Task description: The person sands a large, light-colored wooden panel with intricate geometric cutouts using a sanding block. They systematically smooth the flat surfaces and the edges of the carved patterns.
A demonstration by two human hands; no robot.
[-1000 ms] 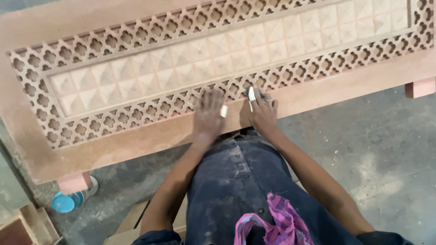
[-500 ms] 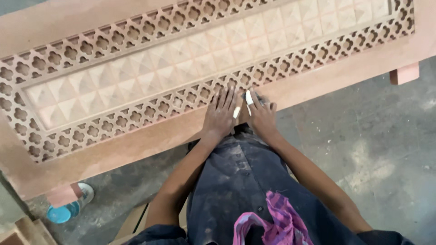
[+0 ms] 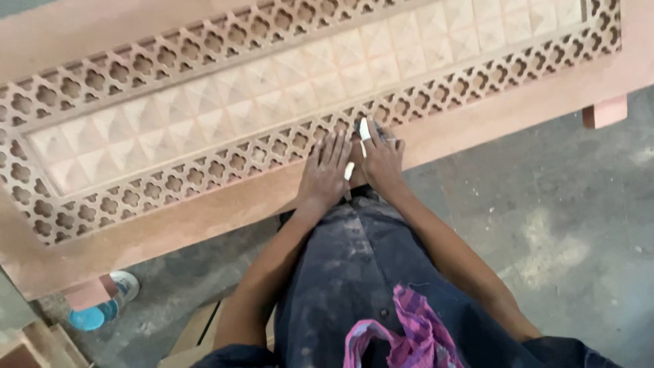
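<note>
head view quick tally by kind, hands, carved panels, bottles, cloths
hands: 2, left hand and right hand, both flat on the panel
carved panel: 1
plastic bottle: 1, on the floor
pink cloth: 1, on the lap
total: 5

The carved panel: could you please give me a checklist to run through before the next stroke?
1. Left hand flat on the panel, steadying it: ok.
2. Right hand on the lattice band, gripping a small tool: ok.
3. Left fingers apart from the tool tip: cannot tell.
4. Panel resting on its supports: ok.
5. Bottle on the floor, away from the hands: ok.
</note>
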